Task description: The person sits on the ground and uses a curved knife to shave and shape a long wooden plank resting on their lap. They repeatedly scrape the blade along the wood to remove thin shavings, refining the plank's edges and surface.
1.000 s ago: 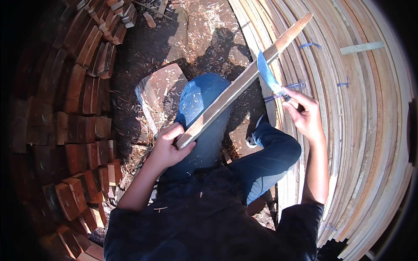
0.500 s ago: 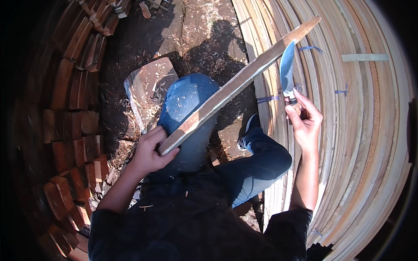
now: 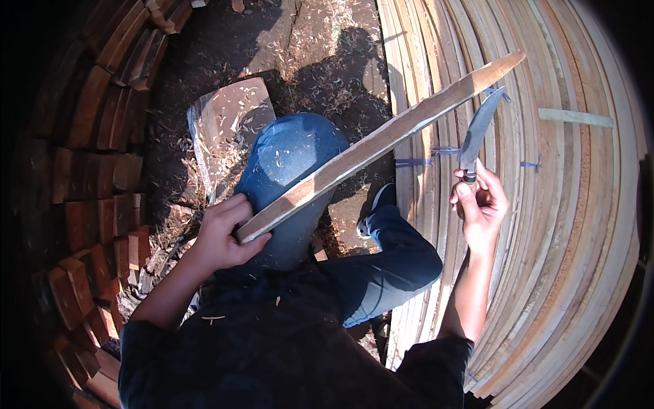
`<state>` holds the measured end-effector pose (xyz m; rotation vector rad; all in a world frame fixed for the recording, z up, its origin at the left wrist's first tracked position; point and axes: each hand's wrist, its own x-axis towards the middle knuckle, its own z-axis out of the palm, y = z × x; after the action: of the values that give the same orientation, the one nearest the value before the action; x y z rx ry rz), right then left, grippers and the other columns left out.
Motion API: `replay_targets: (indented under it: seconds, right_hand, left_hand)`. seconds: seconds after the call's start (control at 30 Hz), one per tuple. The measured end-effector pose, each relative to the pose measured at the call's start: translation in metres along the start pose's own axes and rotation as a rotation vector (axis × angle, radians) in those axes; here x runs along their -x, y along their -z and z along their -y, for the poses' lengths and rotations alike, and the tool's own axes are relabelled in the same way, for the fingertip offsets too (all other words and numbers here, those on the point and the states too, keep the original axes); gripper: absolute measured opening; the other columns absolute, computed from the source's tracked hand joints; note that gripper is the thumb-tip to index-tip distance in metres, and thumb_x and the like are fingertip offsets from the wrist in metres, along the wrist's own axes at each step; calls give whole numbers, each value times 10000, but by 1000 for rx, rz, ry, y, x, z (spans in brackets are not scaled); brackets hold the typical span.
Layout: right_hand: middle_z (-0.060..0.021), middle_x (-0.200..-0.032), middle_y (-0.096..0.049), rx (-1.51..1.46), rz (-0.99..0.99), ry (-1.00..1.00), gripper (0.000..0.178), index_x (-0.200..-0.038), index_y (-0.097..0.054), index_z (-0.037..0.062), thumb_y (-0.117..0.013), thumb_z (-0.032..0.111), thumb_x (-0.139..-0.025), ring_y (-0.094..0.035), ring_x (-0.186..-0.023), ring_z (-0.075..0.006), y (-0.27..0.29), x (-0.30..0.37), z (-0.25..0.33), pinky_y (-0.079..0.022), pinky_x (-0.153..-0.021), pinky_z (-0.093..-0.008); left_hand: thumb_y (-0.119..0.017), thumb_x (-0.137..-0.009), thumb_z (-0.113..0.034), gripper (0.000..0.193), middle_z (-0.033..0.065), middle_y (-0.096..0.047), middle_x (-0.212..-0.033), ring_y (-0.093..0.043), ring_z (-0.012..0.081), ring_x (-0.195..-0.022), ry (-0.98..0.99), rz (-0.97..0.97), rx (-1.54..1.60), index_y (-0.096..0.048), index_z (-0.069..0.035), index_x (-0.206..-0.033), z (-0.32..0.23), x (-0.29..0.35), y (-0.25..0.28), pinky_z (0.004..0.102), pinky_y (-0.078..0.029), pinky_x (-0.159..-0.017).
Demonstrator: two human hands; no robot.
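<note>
My left hand [image 3: 228, 234] is closed round the near end of a long wooden stick [image 3: 381, 140]. The stick slants up to the right across my jeans-clad knee [image 3: 293, 151], its far end tapering over the stacked strips. To the right, my right hand [image 3: 481, 201] grips the dark handle of a knife [image 3: 480, 129]. Its broad curved blade points up and slightly right, with the tip close to the stick's far part. Whether blade and stick touch, I cannot tell.
Long pale wooden strips [image 3: 545, 225], tied with blue strings [image 3: 413, 163], fill the right side. Reddish-brown wood blocks [image 3: 82, 225] are stacked at the left. A flat board [image 3: 235, 112] strewn with shavings lies on the ground beyond my knee.
The far end of the stick has dropped and shifted right. My right hand has moved a little downward with the knife, whose blade now tilts further right. My view has also shifted slightly.
</note>
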<state>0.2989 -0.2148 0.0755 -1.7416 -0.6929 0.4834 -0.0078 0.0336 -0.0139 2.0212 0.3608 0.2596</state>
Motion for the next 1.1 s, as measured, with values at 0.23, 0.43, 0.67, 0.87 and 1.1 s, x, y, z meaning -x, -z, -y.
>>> replay_targets:
  seconds: [0.23,0.43,0.67,0.87,1.1]
  right_hand:
    - [-106,-1015,-692,53,86,-78,410,-1219,-612,-7,-695,-73,-823,-649,-820,-110,-3,0,-4,-536,-724,-252]
    - [-118,-1025,-685,129,161,-16,397,-1223,-617,0,-687,-54,-836,-651,-839,-119,1,-5,-1,-531,-746,-250]
    - [-116,-1026,-689,102,223,-47,388,-1208,-630,-5,-652,-110,-835,-652,-829,-124,-7,-3,-3,-541,-738,-258]
    - [-88,-999,-694,147,349,-150,387,-1214,-625,0,-667,-84,-838,-651,-829,-102,-4,0,-7,-526,-688,-228]
    - [-91,-970,-694,330,346,30,408,-1236,-631,45,-687,-54,-845,-611,-765,-82,-9,0,-7,-522,-652,-250]
  left_hand:
    - [-783,-663,-161,315,94,-430,-679,-490,270,-554,-12,-1,7,-497,-28,-682,2,0,0,353,-383,-494]
    - [-781,-664,-163,312,92,-430,-674,-489,264,-554,3,-8,3,-502,-26,-679,1,1,0,350,-381,-496]
    - [-782,-657,-143,302,93,-438,-678,-485,261,-554,-14,-7,18,-505,-26,-681,2,-1,0,349,-379,-495]
    - [-780,-658,-157,324,88,-433,-674,-479,250,-561,-3,-17,18,-482,-30,-675,2,0,-2,341,-368,-505]
    - [-784,-650,-151,311,89,-441,-677,-495,261,-554,-7,-5,4,-501,-27,-687,3,-1,-1,348,-386,-498]
